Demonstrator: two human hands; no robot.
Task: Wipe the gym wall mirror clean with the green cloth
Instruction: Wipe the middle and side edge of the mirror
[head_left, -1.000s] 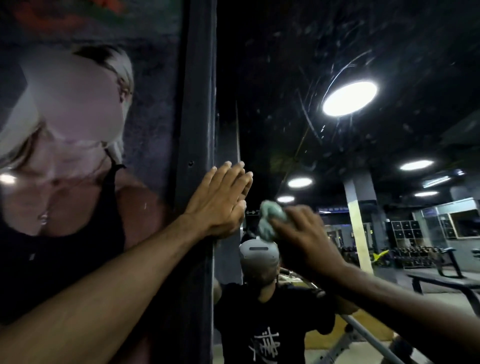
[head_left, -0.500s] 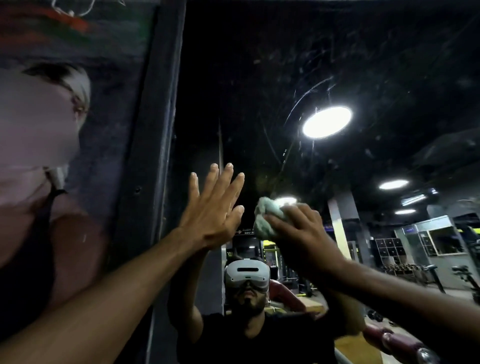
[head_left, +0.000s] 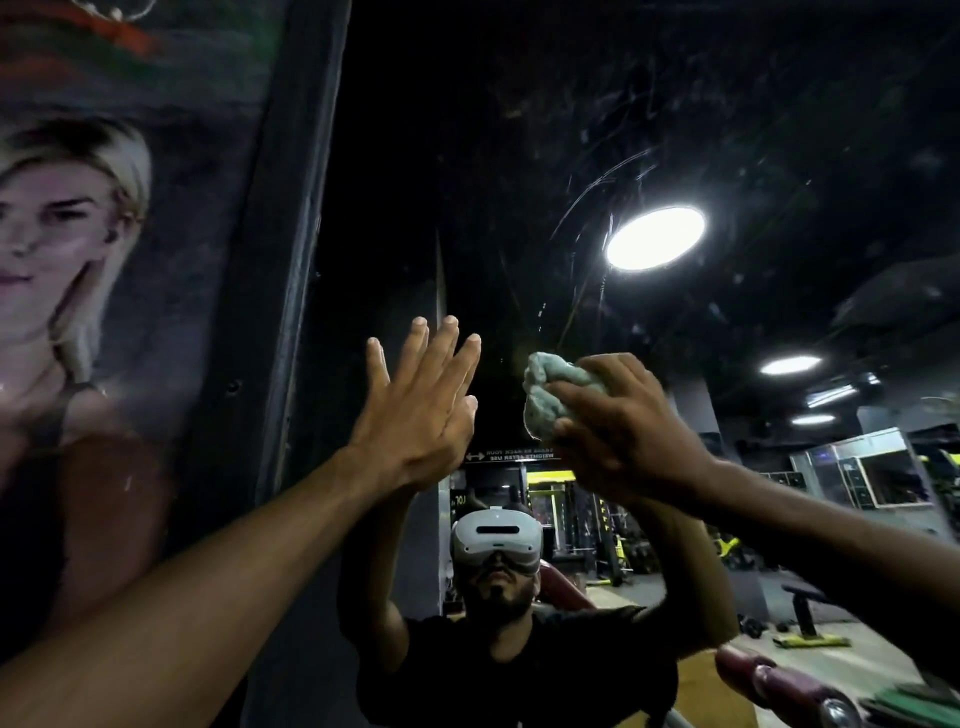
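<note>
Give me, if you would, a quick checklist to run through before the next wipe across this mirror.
1. Green cloth bunched in the grip of the right hand: ok.
2. Cloth touching the mirror: cannot tell.
3. Left hand open, beside the cloth, not touching it: ok.
4. Glass above the cloth clean: not ok, streaks arc beside the reflected ceiling light.
</note>
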